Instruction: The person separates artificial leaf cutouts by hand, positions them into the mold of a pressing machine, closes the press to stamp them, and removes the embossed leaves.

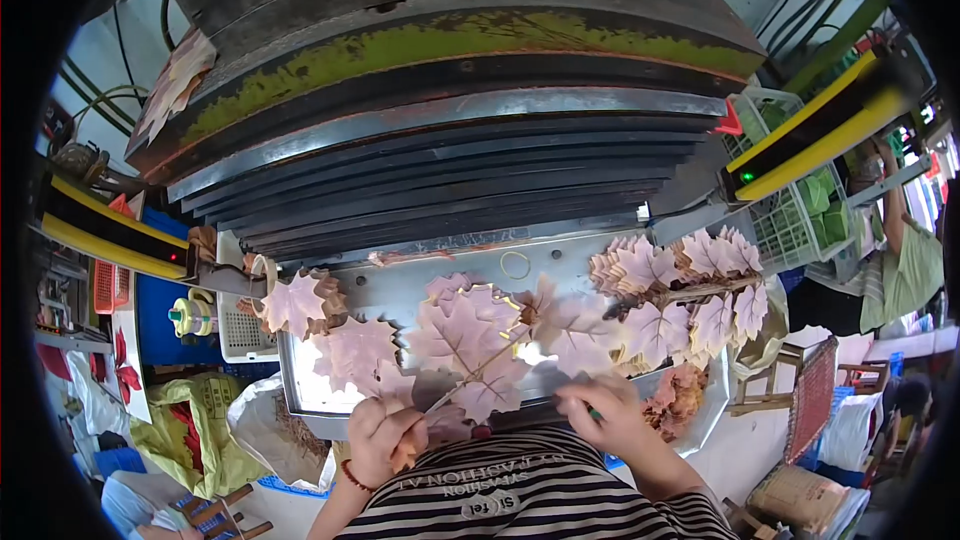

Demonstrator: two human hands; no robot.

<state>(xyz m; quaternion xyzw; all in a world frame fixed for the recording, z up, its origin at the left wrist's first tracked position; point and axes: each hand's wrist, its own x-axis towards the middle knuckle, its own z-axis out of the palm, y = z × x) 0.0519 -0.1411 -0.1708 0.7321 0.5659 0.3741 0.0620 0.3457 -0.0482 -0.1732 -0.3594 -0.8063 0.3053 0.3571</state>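
My left hand, with a beaded bracelet at the wrist, is closed at the lower end of a stem of pale pink artificial maple leaves. This leaf spray lies over the metal work surface in front of me. My right hand is closed, fingers curled together, just below a blurred pinkish leaf; a small green spot shows at its fingers, too small to name. More loose leaves lie beside the spray on the left. On the right sits a pile of stacked leaf sprays.
A large press with dark stacked plates spans the far side. Yellow-and-black sensor bars flank it. A rubber band lies on the metal surface. Bags stand lower left; green crates and another person's arm are at right.
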